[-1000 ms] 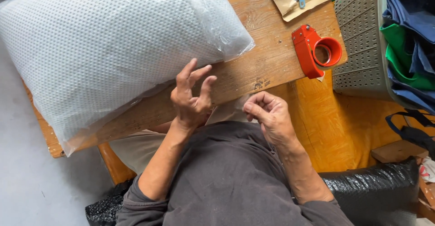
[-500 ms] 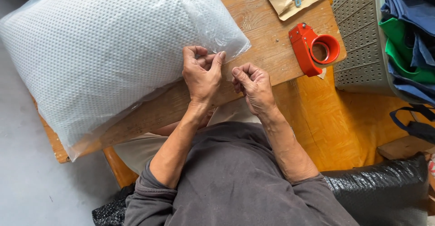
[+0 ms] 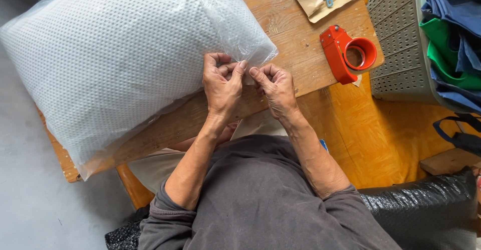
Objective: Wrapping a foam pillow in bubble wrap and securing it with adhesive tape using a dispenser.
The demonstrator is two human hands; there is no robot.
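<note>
A large white dotted pillow (image 3: 115,54), sealed in a clear plastic bag, lies across the wooden table (image 3: 295,34). My left hand (image 3: 223,87) and my right hand (image 3: 275,87) meet fingertip to fingertip at the bag's near right edge. Both pinch a small clear strip there, which looks like tape; it is nearly invisible against the plastic. The other fingers of both hands are curled in. An orange tape dispenser (image 3: 345,52) lies on the table to the right of my hands.
A grey perforated basket (image 3: 396,39) holding blue and green cloth (image 3: 451,34) stands at the right. A brown envelope (image 3: 320,2) with small tools lies at the table's far edge. A black bubble-wrap bundle (image 3: 426,210) sits at the lower right.
Both hands rose from my lap to the bag's edge. The left hand went from spread fingers to a pinch, and the right hand closed in beside it.
</note>
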